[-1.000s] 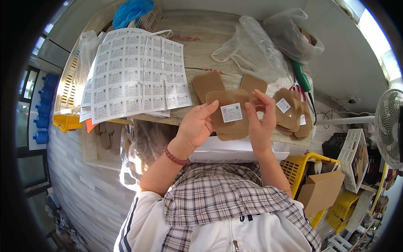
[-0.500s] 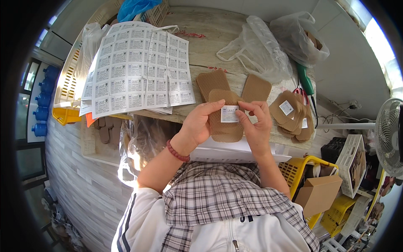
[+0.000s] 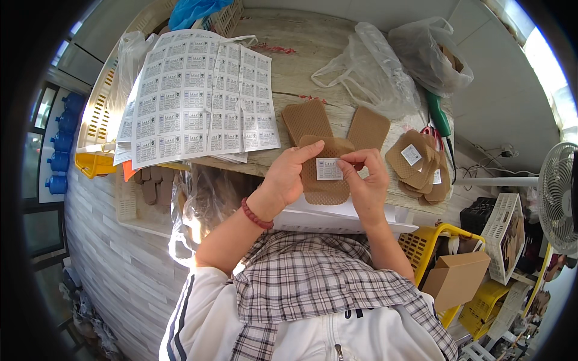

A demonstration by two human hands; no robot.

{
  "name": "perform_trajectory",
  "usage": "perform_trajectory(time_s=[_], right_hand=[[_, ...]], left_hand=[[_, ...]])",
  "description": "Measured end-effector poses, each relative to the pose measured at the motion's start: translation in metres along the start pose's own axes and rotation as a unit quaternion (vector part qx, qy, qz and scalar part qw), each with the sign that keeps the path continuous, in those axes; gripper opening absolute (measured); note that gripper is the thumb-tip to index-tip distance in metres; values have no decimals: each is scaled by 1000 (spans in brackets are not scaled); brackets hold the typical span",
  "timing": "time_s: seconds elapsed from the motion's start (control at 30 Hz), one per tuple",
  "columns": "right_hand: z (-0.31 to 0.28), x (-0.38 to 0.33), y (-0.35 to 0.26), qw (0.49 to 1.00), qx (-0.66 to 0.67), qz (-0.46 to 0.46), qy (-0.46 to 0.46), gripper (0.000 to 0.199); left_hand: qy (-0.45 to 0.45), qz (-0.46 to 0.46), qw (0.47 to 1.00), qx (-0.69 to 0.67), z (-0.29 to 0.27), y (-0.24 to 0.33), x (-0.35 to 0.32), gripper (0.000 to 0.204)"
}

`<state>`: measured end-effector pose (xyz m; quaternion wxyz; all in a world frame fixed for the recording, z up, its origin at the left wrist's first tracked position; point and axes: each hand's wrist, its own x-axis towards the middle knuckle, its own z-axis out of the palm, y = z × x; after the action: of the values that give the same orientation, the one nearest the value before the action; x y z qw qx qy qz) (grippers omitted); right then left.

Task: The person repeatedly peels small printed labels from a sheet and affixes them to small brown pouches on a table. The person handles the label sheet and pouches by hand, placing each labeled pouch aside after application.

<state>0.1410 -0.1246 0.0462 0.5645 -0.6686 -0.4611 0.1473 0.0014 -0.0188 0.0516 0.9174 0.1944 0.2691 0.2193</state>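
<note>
My left hand (image 3: 288, 174) grips a brown textured pad (image 3: 326, 195) with rounded corners by its left side, thumb on top. A white printed sticker (image 3: 328, 169) lies across the pad's middle. My right hand (image 3: 365, 180) pinches the sticker's right edge between thumb and index finger. Beyond the held pad, a similar brown pad (image 3: 307, 118) and another brown pad (image 3: 368, 128) rest on the table. To the right is an overlapping pile of brown pads (image 3: 404, 157), with white stickers on some of them.
Sheets of printed stickers (image 3: 180, 102) cover the table's left side. Clear plastic bags (image 3: 373, 75) lie at the back right, near a green-handled tool (image 3: 438, 114) and red-handled scissors (image 3: 428, 130). A yellow crate (image 3: 415, 243) stands at the lower right; a fan (image 3: 559, 198) is at far right.
My right thumb and index finger have come together at the sticker's right edge. The held pad has shifted slightly, and the left hand keeps its grip.
</note>
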Motion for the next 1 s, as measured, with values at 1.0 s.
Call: perform_trajectory(time_s=[1.0], right_hand=[[7,3,-6,990,100,92,-28,7]], left_hand=[[12,11,999,29,-2,6,2,41]])
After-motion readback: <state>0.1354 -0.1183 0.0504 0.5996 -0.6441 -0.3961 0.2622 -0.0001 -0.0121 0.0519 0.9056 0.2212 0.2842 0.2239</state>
